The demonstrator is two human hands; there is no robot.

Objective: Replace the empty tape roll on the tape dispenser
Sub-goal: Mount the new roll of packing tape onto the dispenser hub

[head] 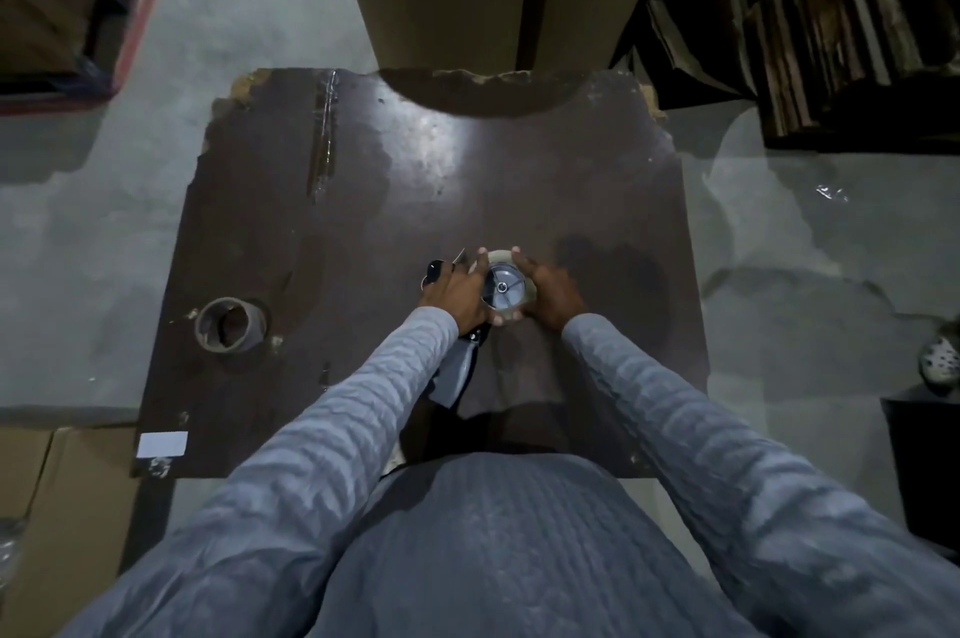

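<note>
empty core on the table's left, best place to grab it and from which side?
Take the empty core by its wall, probably from above: it appears to sit on end on the table, hollow facing up, so one finger can go inside and the thumb outside. It lies apart from the left hand and the dispenser.

Both arms extended forward. The left hand (453, 293) and right hand (549, 292) gripped with curled fingers, nearly touching.
</note>
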